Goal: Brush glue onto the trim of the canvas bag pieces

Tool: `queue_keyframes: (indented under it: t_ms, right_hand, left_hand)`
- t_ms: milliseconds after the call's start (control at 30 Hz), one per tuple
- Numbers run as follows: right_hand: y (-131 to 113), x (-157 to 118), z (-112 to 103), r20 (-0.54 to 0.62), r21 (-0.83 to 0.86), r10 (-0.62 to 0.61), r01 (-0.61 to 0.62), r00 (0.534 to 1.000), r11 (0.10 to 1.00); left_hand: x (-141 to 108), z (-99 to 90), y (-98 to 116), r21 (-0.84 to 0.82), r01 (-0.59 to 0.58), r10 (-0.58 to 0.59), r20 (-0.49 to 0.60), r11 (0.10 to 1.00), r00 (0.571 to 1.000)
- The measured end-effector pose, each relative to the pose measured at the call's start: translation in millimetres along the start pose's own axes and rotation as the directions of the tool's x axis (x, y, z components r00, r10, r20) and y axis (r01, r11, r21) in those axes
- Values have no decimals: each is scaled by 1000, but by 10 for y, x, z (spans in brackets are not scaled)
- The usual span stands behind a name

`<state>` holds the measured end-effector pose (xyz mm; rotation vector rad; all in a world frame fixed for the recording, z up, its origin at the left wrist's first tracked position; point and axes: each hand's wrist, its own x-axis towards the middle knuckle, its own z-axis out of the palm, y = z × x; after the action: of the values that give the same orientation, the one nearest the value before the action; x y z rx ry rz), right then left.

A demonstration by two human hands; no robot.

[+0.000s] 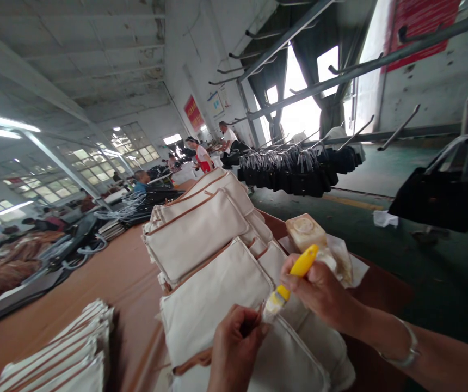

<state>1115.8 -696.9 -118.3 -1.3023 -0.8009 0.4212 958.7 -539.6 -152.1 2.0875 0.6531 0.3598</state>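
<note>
In my right hand (pixel 318 288) is a paintbrush (pixel 302 262) with a yellow handle, its pale, coated bristles pointing down and left. The bristle tip meets the fingertips of my left hand (pixel 238 343), which is closed in a pinch near the piece's edge. What exactly those fingers grip is too small to make out. Beneath both hands lies a stack of cream fabric pouches (pixel 217 277) with brown trim, overlapping one another. A stained, pale plastic container (pixel 305 231) stands beyond my right hand on a white sheet (pixel 358 270).
More cream pieces with brown edging (pixel 62 354) lie fanned on the brown table (pixel 131 305) at left. Black bags (pixel 291 174) hang from a metal rack (pixel 324 81) at right. Bundled black straps (pixel 123 209) lie farther back. Several people are at work in the distance.
</note>
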Motion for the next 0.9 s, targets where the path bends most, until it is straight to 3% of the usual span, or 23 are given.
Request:
queue_keyframes:
  t_ms: [133, 233, 333, 467, 567, 767, 900]
  right_hand:
    - [52, 17, -14, -62, -74, -61, 56, 996, 996]
    - [102, 85, -74, -115, 19, 9, -6, 993, 1000]
    - [124, 126, -54, -39, 146, 93, -86, 995, 986]
    - [21, 94, -9, 238, 240, 210, -267, 948, 933]
    - [-122, 58, -91, 387, 220, 205, -306, 899, 926]
    - [-158, 105, -124, 207, 108, 143, -167, 968, 980]
    - [-90, 66, -52, 385, 134, 205, -275, 900, 952]
  left_hand:
    - [-99, 45, -34, 126, -173, 182, -59, 977, 982]
    - [-179, 64, -53, 233, -296, 321, -73, 926, 944]
    - [-228, 78, -62, 325, -382, 427, -77, 865, 901]
    - [-268, 81, -52, 360, -345, 405, -104, 867, 908]
    - [-291, 82, -25, 358, -316, 373, -100, 878, 922]
    - [-268, 122, -12, 357, -336, 399, -120, 872, 909]
    - [-259, 79, -109, 355, -328, 379, -85, 876, 921]
